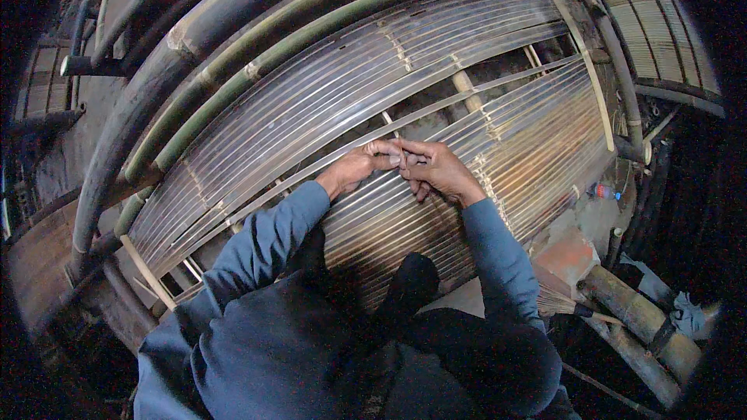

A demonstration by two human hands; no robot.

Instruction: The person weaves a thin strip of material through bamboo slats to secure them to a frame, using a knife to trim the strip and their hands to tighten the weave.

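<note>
Head: left hand (356, 169) meets right hand (442, 169) over slats (377, 218) edging a gap (434, 101).

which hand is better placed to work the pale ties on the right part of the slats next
Probably the right hand: its wrist lies close beside the pale ties. The left hand is farther off, with the right hand between.

Long slatted bamboo panel (334, 101): narrow parallel stripes, silvery grey, orange-tan at right. Thin crosswise lashings (484, 175): pale cream, dashed. Round bamboo pole (299, 40): mottled green. Long cloth sleeves (498, 253): plain slate blue.
</note>
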